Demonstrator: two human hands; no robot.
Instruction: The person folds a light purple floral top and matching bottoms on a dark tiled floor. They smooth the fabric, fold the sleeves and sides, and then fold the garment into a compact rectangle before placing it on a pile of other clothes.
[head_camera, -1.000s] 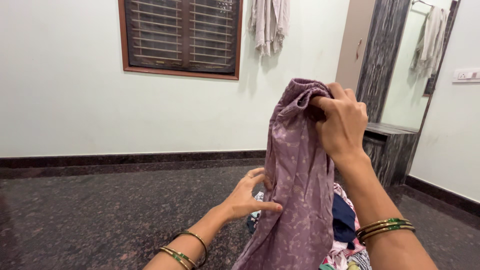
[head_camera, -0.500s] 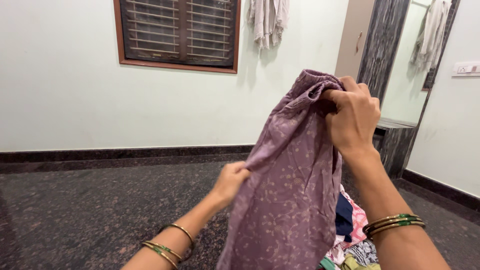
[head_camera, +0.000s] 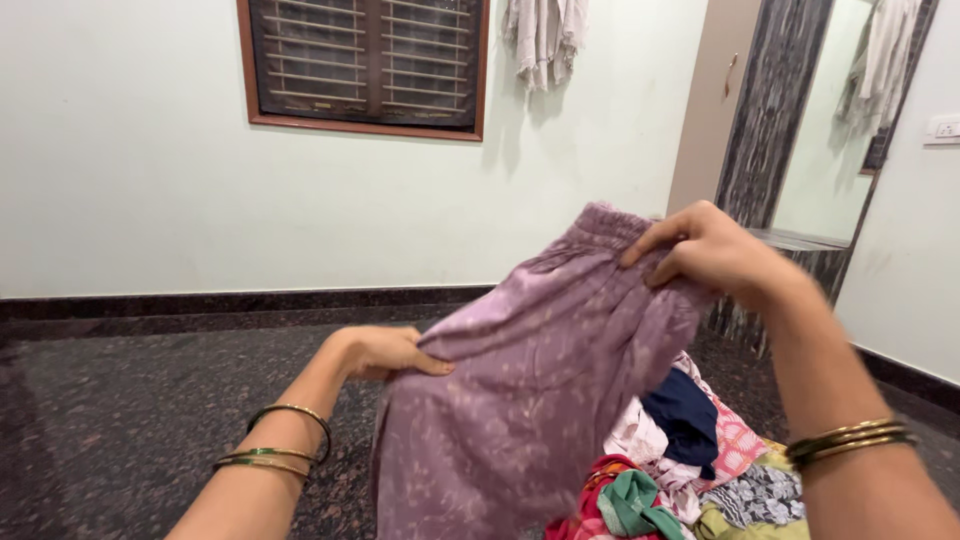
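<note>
**Both hands hold up a mauve garment above a pile of clothes**

The right hand (head_camera: 705, 255) is closed on the gathered elastic waistband of the mauve garment (head_camera: 530, 390), with the fingers pinching the cloth at about 2 o'clock from the middle of the view. The left hand (head_camera: 385, 350) grips the other edge of the same garment at about 9 o'clock, thumb on top of the fabric. Between the two hands the cloth is stretched slanting, and the rest of it hangs down towards 6 o'clock. It has a small pale print.

Each wrist wears green and gold bangles (head_camera: 275, 445). Behind the garment, at about 5 o'clock, lies a pile of colourful clothes (head_camera: 700, 470) on the dark speckled floor (head_camera: 130, 420). Farther away, at 12 o'clock, a barred window (head_camera: 365, 60) sits in the pale wall, with a light cloth (head_camera: 545, 35) hanging just beside it.
</note>
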